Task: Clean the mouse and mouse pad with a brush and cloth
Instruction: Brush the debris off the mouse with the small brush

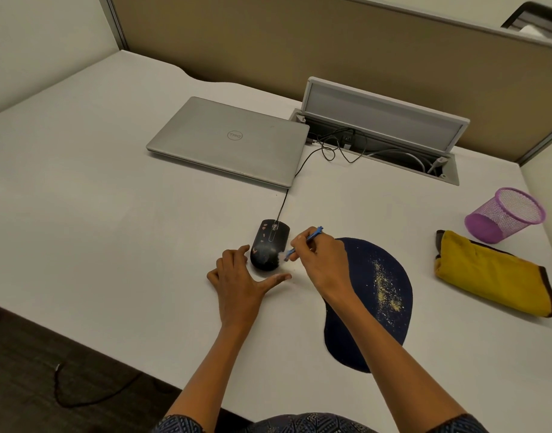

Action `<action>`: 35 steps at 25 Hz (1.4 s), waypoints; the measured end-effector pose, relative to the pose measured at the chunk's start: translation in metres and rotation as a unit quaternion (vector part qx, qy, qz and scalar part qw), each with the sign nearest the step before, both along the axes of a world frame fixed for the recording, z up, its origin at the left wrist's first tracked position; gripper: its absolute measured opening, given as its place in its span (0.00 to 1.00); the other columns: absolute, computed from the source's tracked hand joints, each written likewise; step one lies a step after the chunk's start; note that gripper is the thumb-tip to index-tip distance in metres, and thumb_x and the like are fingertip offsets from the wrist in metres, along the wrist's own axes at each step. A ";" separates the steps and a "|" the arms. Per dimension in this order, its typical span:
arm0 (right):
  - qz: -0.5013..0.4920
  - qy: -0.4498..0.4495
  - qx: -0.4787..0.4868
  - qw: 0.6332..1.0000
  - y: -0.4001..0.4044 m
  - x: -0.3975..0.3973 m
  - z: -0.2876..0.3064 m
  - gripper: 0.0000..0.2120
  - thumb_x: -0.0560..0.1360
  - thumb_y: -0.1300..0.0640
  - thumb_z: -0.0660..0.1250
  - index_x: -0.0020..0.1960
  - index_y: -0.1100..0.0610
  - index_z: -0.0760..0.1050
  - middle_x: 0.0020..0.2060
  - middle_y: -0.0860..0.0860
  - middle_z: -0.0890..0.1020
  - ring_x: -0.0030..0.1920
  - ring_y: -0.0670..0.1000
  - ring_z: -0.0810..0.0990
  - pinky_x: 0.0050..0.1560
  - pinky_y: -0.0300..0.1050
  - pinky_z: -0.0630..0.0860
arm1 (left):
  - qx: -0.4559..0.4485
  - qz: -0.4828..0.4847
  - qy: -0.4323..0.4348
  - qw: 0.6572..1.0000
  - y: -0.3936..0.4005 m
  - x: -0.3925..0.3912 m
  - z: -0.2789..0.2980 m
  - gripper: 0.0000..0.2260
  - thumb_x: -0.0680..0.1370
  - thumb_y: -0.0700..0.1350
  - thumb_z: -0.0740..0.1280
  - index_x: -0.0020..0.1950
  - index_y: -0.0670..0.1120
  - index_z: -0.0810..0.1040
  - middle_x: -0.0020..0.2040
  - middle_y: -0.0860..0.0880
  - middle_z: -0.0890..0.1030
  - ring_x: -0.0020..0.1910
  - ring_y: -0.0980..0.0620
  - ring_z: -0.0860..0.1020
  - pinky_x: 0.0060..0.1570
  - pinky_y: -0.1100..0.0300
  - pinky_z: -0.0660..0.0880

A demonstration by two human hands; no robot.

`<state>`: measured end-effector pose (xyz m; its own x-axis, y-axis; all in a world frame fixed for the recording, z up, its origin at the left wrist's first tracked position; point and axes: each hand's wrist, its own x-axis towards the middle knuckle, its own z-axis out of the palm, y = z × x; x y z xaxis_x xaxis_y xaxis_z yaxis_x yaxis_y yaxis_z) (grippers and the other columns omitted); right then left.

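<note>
A black wired mouse (269, 243) with pinkish specks on its top sits on the white desk, left of the dark blue mouse pad (379, 295), which is strewn with yellowish crumbs. My right hand (323, 260) pinches a small blue brush (302, 243), its white bristles touching the mouse's right rear side. My left hand (240, 278) lies flat on the desk at the mouse's near left, fingers spread, thumb stretched out in front of the mouse. A folded yellow cloth (490, 273) lies on the desk at the right.
A closed silver laptop (234, 140) lies behind the mouse, with the mouse cable running to its right side. An open cable tray (381, 132) with wires sits at the back. A purple mesh cup (506, 214) lies tipped beside the cloth. The desk edge runs near left.
</note>
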<state>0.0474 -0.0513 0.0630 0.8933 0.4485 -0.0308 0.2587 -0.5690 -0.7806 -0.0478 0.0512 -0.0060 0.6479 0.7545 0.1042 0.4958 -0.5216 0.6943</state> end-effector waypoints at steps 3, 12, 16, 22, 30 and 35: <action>-0.027 -0.056 -0.019 0.998 -0.002 0.002 0.000 0.12 0.79 0.49 0.56 0.47 0.53 0.76 0.40 0.45 0.84 0.36 0.46 0.80 0.41 0.47 0.80 | -0.001 0.002 0.001 1.000 0.000 -0.001 -0.001 0.45 0.56 0.73 0.65 0.64 0.46 0.71 0.55 0.47 0.73 0.55 0.48 0.70 0.54 0.58 0.59; 0.021 -0.024 -0.036 0.999 -0.008 0.002 -0.002 0.10 0.78 0.50 0.59 0.41 0.50 0.75 0.37 0.46 0.85 0.36 0.45 0.81 0.42 0.46 0.80 | 0.007 0.003 -0.004 1.000 -0.001 0.000 -0.002 0.42 0.58 0.71 0.68 0.63 0.46 0.71 0.54 0.48 0.73 0.54 0.49 0.70 0.53 0.59 0.58; 0.029 -0.021 0.047 0.998 -0.004 0.001 0.002 0.07 0.78 0.50 0.60 0.48 0.50 0.76 0.39 0.43 0.82 0.31 0.40 0.77 0.35 0.30 0.74 | 0.008 0.001 0.000 1.000 0.000 0.000 -0.002 0.42 0.58 0.72 0.66 0.64 0.46 0.71 0.54 0.48 0.72 0.54 0.49 0.70 0.52 0.60 0.56; 0.072 0.048 0.039 0.996 0.000 -0.009 -0.004 0.07 0.78 0.52 0.62 0.45 0.51 0.77 0.40 0.47 0.84 0.38 0.40 0.80 0.42 0.35 0.78 | 0.003 0.000 -0.007 1.000 0.000 0.000 -0.003 0.41 0.60 0.70 0.66 0.64 0.46 0.71 0.53 0.48 0.72 0.54 0.49 0.70 0.52 0.59 0.58; 0.048 -0.029 0.038 0.998 -0.001 -0.004 0.003 0.07 0.78 0.51 0.61 0.48 0.52 0.76 0.38 0.45 0.82 0.27 0.43 0.73 0.32 0.33 0.72 | 0.008 0.000 -0.011 1.000 0.000 0.000 -0.005 0.40 0.59 0.70 0.67 0.63 0.47 0.71 0.53 0.48 0.72 0.53 0.49 0.70 0.53 0.57 0.59; 0.050 -0.039 -0.033 0.997 -0.014 0.005 0.000 0.06 0.77 0.51 0.62 0.42 0.48 0.75 0.31 0.39 0.80 0.33 0.42 0.79 0.35 0.36 0.74 | 0.011 0.000 -0.014 1.000 0.000 0.000 -0.005 0.38 0.61 0.68 0.70 0.62 0.47 0.72 0.53 0.49 0.72 0.53 0.50 0.70 0.52 0.58 0.58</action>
<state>0.0520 -0.0658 0.0633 0.8455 0.5340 0.0048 0.3752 -0.5876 -0.7169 -0.0476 0.0512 -0.0110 0.6441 0.7521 0.1398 0.4763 -0.5373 0.6960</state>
